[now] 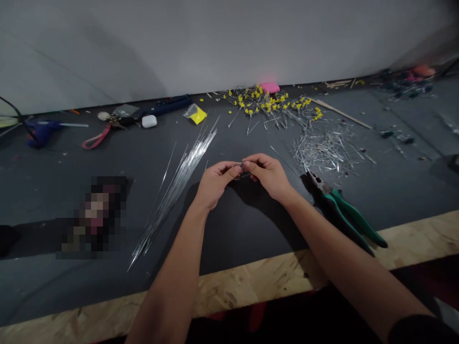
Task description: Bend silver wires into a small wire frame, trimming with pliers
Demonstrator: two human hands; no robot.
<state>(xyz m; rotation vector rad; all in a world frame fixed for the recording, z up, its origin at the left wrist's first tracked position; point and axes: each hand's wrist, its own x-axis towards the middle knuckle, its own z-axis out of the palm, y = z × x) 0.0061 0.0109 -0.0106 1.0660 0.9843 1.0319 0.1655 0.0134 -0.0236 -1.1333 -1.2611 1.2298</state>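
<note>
My left hand [214, 184] and my right hand [268, 173] meet over the middle of the grey table, thumbs and fingertips pinched together. Between them are thin pieces of wire [245, 176], partly hidden by the fingers; their exact shape is too small to tell. Left of my left hand lies a bundle of long straight silvery wires [179, 179]. A heap of short cut wires [319, 149] is beyond my right hand, to the right. Green-handled pliers [344, 215] rest beside my right forearm, jaws pointing away from me.
Along the wall lie wires with yellow tips [258, 100], a pink lump [269, 87], a yellow packet [196, 114], a white case [149, 121], a blue glue gun [45, 133] and a wooden stick [340, 113]. A blurred-out object [96, 210] lies left. The table's wooden edge [251, 284] runs in front.
</note>
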